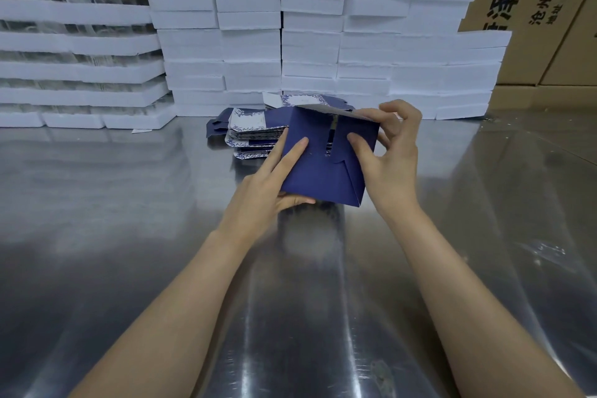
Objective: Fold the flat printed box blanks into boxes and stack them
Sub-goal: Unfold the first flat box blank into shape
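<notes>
Box is half folded, dark blue, held over the shiny surface in both hands. My left hand pinches the near edge, fingers flat on the flaps, thumb underneath. My right hand grips the right side, thumb on a flap. Flat blanks sit stacked just behind, with white foam slabs beyond.

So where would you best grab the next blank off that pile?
I'd pinch the top blank by its left edge, coming from the left: the pile is fanned, so that edge sticks out, and the held box covers its right side.
</notes>
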Demonstrator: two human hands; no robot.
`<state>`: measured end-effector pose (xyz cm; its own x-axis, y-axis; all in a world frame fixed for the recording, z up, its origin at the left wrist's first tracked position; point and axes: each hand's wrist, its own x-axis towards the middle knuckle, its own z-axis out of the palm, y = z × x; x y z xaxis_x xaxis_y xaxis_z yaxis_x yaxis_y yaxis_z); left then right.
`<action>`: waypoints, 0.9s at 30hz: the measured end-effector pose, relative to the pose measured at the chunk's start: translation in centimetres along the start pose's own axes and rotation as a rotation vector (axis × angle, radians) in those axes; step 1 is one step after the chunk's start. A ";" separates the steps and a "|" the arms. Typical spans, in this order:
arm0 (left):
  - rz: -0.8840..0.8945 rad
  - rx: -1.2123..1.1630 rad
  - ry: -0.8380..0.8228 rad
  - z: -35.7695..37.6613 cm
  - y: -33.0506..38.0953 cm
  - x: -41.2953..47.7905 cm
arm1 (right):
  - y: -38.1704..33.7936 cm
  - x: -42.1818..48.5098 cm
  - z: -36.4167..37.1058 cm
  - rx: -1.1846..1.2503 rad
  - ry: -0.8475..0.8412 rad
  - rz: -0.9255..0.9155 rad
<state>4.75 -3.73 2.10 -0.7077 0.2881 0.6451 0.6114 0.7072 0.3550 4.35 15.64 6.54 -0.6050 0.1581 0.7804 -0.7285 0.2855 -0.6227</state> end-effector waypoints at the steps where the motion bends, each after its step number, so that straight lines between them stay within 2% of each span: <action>1: -0.002 0.015 0.001 0.0 0.0 0.0 | 0.0 0.1 0.0 -0.037 -0.018 -0.038; 4: -0.015 0.016 0.000 0.1 -0.1 0.0 | 0.1 0.2 -0.3 -0.150 -0.092 -0.112; 9: -0.021 0.029 0.018 -0.1 -0.2 0.0 | -0.5 -0.2 -0.2 -0.116 -0.212 -0.027; 12: -0.001 0.073 0.032 -0.1 0.1 0.1 | -0.2 -0.7 0.4 -0.275 -0.277 -0.040; 16: 0.039 0.108 0.058 0.1 0.1 0.0 | 0.7 -1.0 1.1 -0.376 -0.241 -0.086; 21: -0.093 -0.078 0.112 0.1 0.4 0.0 | 0.9 -1.1 1.6 -0.480 -0.215 -0.125; 27: -0.040 -0.038 0.134 0.4 0.8 -0.2 | 0.5 -1.1 1.6 -0.605 -0.210 -0.130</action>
<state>5.24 -2.92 1.96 -0.6796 0.1695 0.7138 0.5986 0.6906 0.4060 4.15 14.12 5.22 -0.6187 -0.0837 0.7811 -0.5273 0.7813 -0.3339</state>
